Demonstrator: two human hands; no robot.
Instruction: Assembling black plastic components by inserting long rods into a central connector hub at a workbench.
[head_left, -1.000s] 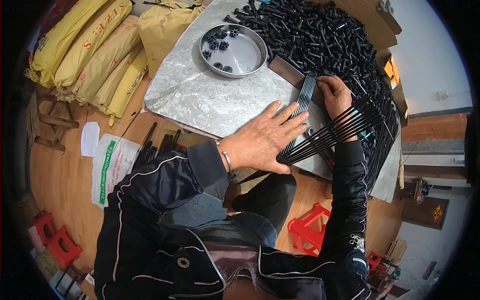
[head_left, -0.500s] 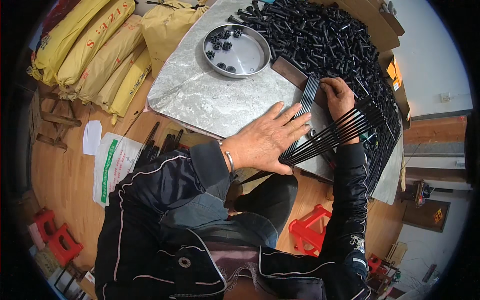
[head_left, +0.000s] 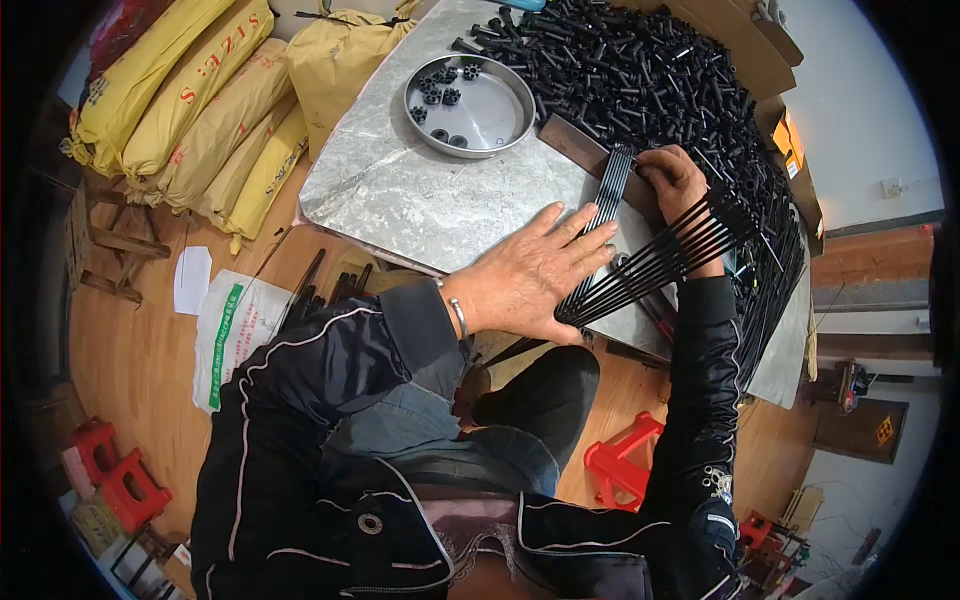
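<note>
My left hand [head_left: 525,275] lies with fingers spread across a flat row of thin black rods [head_left: 613,178], which look like umbrella ribs. From under its thumb, a second set of rods [head_left: 665,258] fans out to the right, over my right wrist. My right hand [head_left: 676,182] has its fingers curled, with thumb and fingertips pinched beside the row's far end; whatever is between them is too small to make out. A brown-grey flat bar [head_left: 574,143] lies on the table by that far end, partly behind the rods.
A round metal dish [head_left: 512,112] holds several small black toothed pieces. Black bolt-like parts [head_left: 640,65] are heaped at the back right beside cardboard. Long black rods [head_left: 770,310] lie along the table's right side. Yellow sacks [head_left: 205,110] stand left; a red stool [head_left: 625,460] is below.
The view has shifted slightly. My right hand has moved a little at the rods' far end, and the fanned rods have shifted slightly left. My left hand stays spread on the row.
</note>
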